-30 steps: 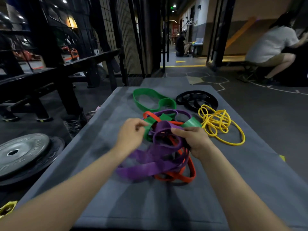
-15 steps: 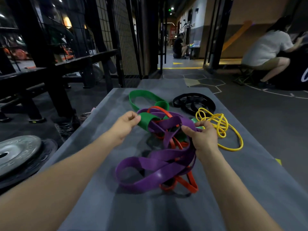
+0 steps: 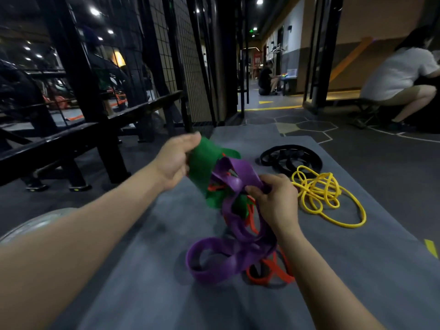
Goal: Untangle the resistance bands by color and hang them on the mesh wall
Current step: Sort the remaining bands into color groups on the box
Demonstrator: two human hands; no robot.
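Head view: the person is mid-way through the untangling step, working the green band point(image 3: 202, 163) out of the knot it shares with the purple band point(image 3: 228, 258) and the orange band point(image 3: 269, 275). Nothing looks hung yet, to judge by how the bands lie. The left hand point(image 3: 175, 160), at centre frame, has its fingers curled round a fold of the green band and holds it lifted up and to the left, clear of the grey worktop point(image 3: 142, 282). The right hand point(image 3: 273, 198), just right of centre, pinches a strand of the purple band between thumb and fingers, anchoring the knot. Purple and orange loops trail down onto the worktop at lower centre. The black band point(image 3: 290, 158) and the yellow band point(image 3: 328, 198) lie apart at right of centre, already separate. The mesh wall point(image 3: 181, 55) stands at upper left. The next move likely calls for drawing the green free through the purple loops while the right hand holds them back, without tightening the knot
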